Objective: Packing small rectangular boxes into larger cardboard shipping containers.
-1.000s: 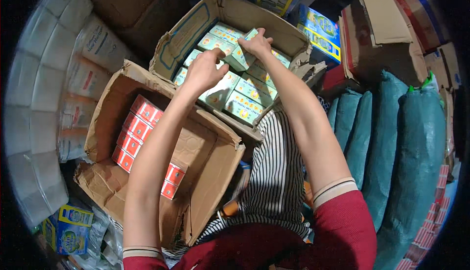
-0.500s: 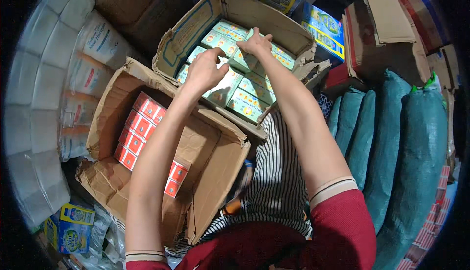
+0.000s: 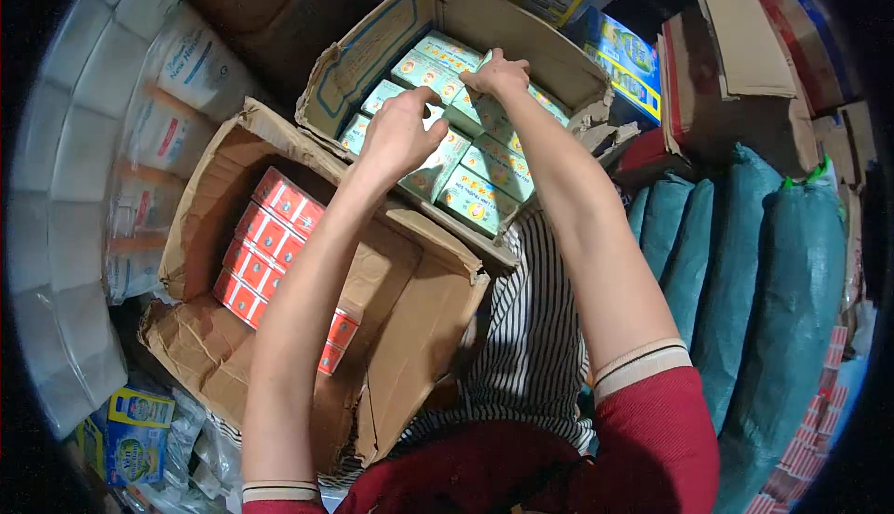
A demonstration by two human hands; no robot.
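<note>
My right hand (image 3: 498,76) grips a small mint-green box (image 3: 466,104) among similar printed boxes (image 3: 478,196) in the rear cardboard carton (image 3: 326,90). My left hand (image 3: 402,132) is over the boxes just left of it, fingers curled but apart, with nothing visibly held. A second, torn cardboard carton (image 3: 410,346) sits nearer, under my left forearm, with red-and-white small boxes (image 3: 261,258) stacked in its left part and a few more partly hidden by that arm.
Plastic-wrapped white packs (image 3: 74,216) line the left. Tall teal sacks (image 3: 796,300) stand at the right, with brown cartons (image 3: 740,39) behind. A blue-and-yellow box (image 3: 624,58) is beside the rear carton; another (image 3: 130,435) lies at lower left. My legs in striped fabric (image 3: 521,346) are below.
The view has shifted slightly, so the cartons appear a little to the right. My hands keep nearly the same places; the box at my right hand appears slightly lower among the others.
</note>
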